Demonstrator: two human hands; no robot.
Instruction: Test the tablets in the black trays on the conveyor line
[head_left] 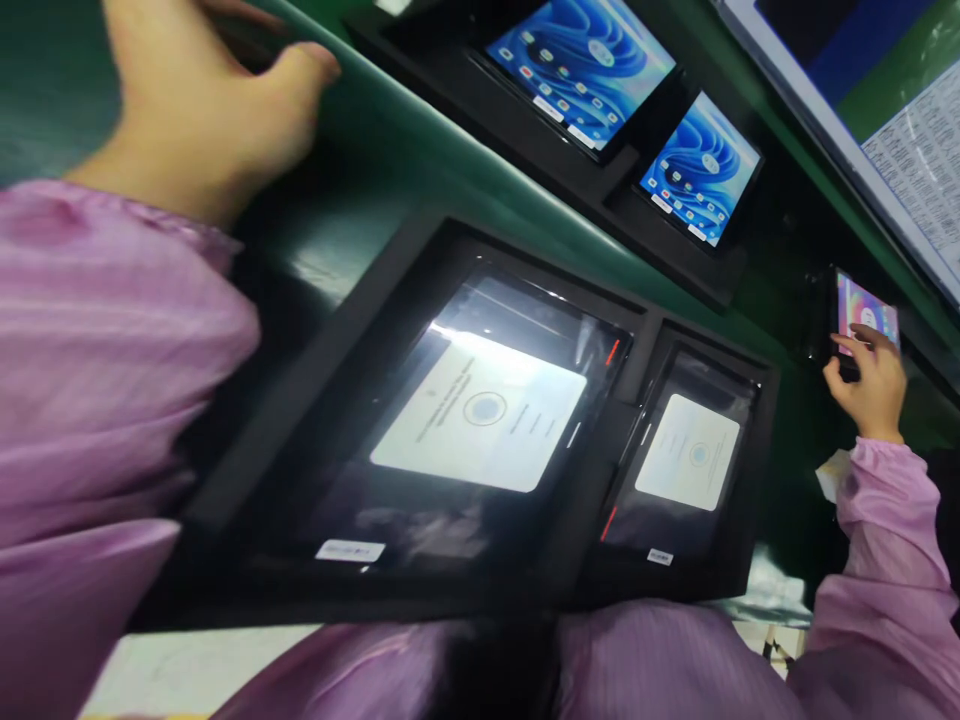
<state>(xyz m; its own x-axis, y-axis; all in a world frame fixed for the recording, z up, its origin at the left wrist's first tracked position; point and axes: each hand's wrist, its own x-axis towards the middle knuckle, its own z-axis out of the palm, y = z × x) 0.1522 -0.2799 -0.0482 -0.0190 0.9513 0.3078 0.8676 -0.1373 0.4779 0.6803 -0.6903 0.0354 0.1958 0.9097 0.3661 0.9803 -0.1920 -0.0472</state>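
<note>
Two tablets lie screen up in a black tray (645, 335) in front of me. Both the left tablet (480, 410) and the right tablet (690, 450) show a pale pop-up with a round mark. My left hand (210, 110) is blurred over the green table at the upper left, thumb stretched out and the other fingers mostly cut off or hidden; I see nothing held in it. At the far right, my right hand (870, 375) has its fingers apart over the screen of a small phone-like device (870, 305), seemingly touching it.
Beyond the near tray, a second black tray (495, 150) holds a tablet (585, 70) and another tablet (701, 170), both lit with blue wallpaper. A grey-framed board (810, 110) with a printed sheet (922, 160) stands at the upper right. The green table (427, 140) shows between the trays.
</note>
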